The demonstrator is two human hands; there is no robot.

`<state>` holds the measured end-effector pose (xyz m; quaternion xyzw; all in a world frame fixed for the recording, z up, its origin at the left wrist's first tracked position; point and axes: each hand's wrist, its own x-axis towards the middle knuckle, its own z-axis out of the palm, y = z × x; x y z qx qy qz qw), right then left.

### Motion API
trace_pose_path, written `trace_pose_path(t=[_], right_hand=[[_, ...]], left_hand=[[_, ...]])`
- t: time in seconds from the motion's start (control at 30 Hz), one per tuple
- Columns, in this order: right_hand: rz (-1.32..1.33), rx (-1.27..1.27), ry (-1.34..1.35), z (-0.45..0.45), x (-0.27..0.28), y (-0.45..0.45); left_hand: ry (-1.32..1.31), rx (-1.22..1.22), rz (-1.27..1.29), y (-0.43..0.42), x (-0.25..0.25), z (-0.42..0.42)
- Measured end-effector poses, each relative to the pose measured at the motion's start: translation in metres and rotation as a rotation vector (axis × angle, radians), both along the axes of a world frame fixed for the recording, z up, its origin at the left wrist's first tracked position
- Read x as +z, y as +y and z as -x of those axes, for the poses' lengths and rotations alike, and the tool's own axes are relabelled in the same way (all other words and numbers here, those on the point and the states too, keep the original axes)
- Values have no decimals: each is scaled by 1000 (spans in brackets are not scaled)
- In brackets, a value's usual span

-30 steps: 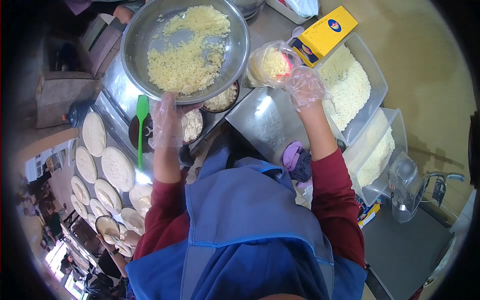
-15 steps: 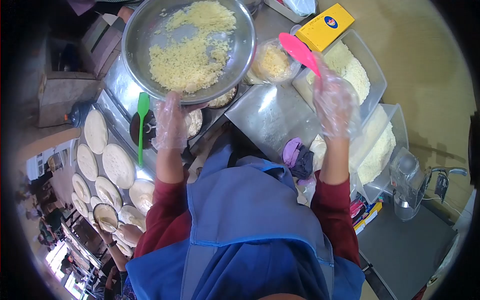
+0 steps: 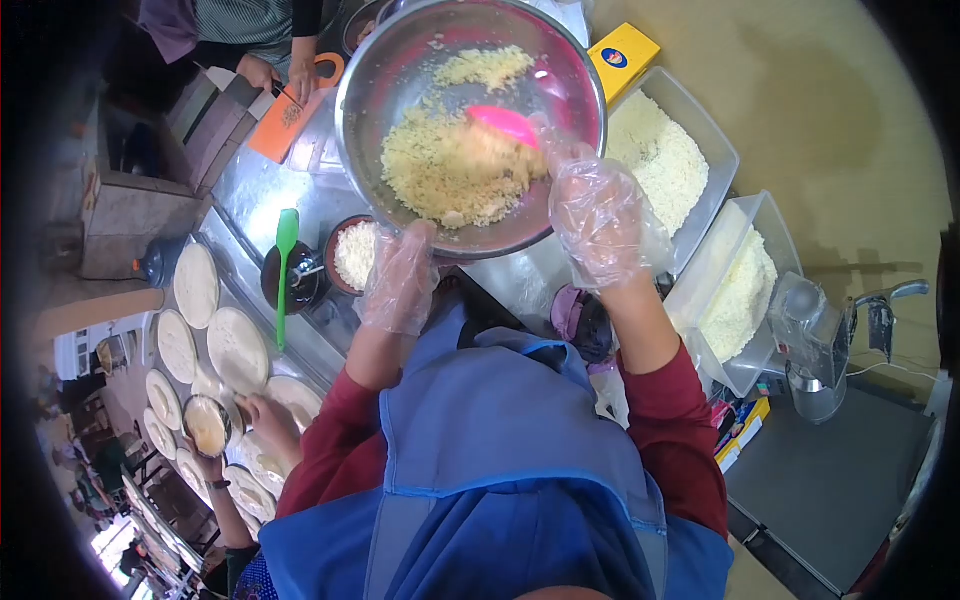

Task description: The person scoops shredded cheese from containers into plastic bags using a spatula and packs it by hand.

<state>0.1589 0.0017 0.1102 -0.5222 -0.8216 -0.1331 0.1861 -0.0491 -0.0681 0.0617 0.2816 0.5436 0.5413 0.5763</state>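
Note:
A large metal bowl (image 3: 362, 140) of pale yellow, crumbly food (image 3: 430, 160) is tilted in front of me. My left hand (image 3: 400, 275), in a clear plastic glove, grips the bowl's near rim, thumb on top and fingers hidden underneath. Inside the bowl, a pink spoon (image 3: 505, 124) is pressed into the crumbs, which look smeared by motion. My right hand (image 3: 602, 210), gloved the same way, is closed around its handle at the bowl's right side. Just left of my left hand stands a small bowl of white crumbs (image 3: 354, 256).
A green spatula (image 3: 287, 240) lies across a dark bowl (image 3: 308, 278). Flat dough rounds (image 3: 238, 350) cover the left table, where another person's hands hold a pan (image 3: 207, 428). Someone cuts on an orange board (image 3: 272, 135). Right: two plastic bins (image 3: 722, 190) (image 3: 790, 235) and a yellow box (image 3: 622, 58).
The pink spoon has moved from above the bins down into the bowl with my right hand. The bowl and my left hand have shifted right. The other person's pan has moved slightly.

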Motion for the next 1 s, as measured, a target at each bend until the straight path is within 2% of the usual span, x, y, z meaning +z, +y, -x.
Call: trace_pose_path(t=[0.07,0.1,0.13,0.17,0.2,0.27,0.3,0.33,0.37,0.4,0.43,0.5,0.53,0.57,0.6,0.67,0.7,0.73,0.77,0.8,0.87,1.0], right_hand=[[75,10,12,-3,24,-1],[37,-68,50,-6,30,6],[1,-145,87,-11,31,15],[-113,-74,177,-20,19,26],[-116,-77,179,-18,17,19],[-141,-52,-258,-7,14,-3],[-459,-109,-553,-11,-16,-15],[-461,-100,-547,-13,-6,-19],[-138,-59,-216,-17,11,-23],[186,-21,114,-23,24,-25],[37,-108,-21,-28,28,-17],[48,-53,-13,-49,-18,-11],[56,3,-8,-48,-23,-10],[175,-25,1,-39,-27,-15],[176,-19,-3,-31,-29,-21],[439,29,273,-17,-37,-28],[700,-59,202,-2,-15,-25],[701,-55,202,6,-17,-24],[770,18,337,12,-20,-21],[838,92,472,15,-23,-18],[879,97,461,17,-23,-14],[866,54,555,10,-22,-8]], left_hand=[[1129,-405,-289,-10,-12,12],[1128,-409,-293,-11,-11,7],[779,-349,-200,-12,-7,0],[431,-284,-106,-12,-3,-7],[433,-286,-109,-12,0,-11],[139,-207,-72,-10,5,-13],[142,-198,-72,-11,1,-10],[446,-243,-238,-11,-7,-3],[751,-290,-396,-13,-11,2],[754,-290,-389,-13,-10,3],[666,-228,-371,-11,-8,1],[578,-168,-359,-11,2,1],[948,-197,-498,-13,11,3],[1318,-220,-627,-14,16,4],[1317,-214,-622,-12,14,5],[1265,-198,-655,-6,4,11],[1267,-197,-650,-6,-7,9],[871,-135,-490,-6,-22,6],[474,-72,-329,-6,-30,5],[474,-69,-328,-7,-26,7],[1294,-312,-639,-10,-13,12],[1230,-272,-753,-7,-8,15]])
